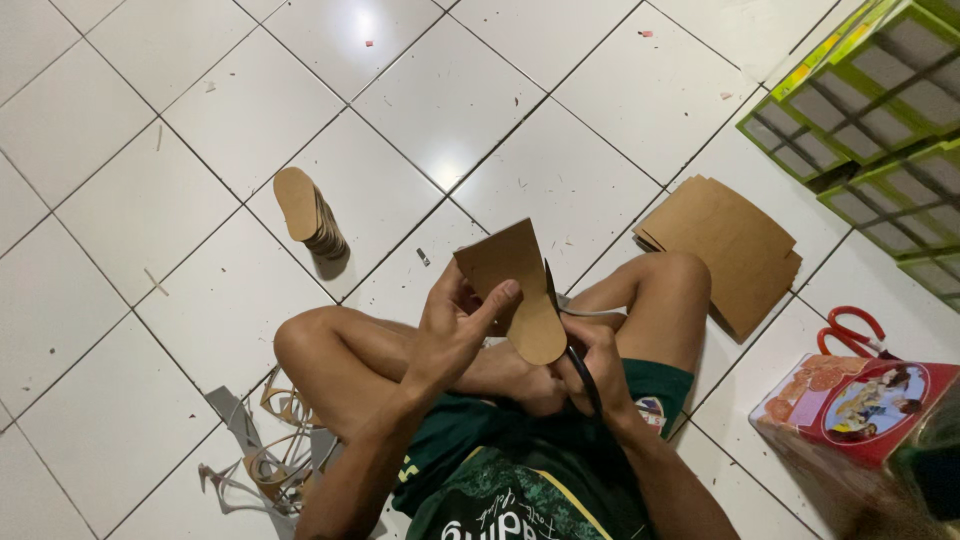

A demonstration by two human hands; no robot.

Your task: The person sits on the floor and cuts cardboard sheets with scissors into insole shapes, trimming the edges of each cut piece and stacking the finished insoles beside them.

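while our left hand (455, 325) pinches the cardboard piece (515, 285), its long axis slanting away, our right hand (590, 355) grips the scissors (570, 330) at its right edge.

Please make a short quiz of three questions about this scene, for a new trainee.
1. True or false: the left hand holds the brown cardboard piece.
2. What tool is in the right hand? A) knife B) black scissors C) pen
3. Where does the stack of cut sole shapes stand?

Key
1. True; thumb and fingers pinch it.
2. B; the blades meet the cardboard edge.
3. On the white tile floor, ahead of the left knee, opposite the pile of cardboard sheets.
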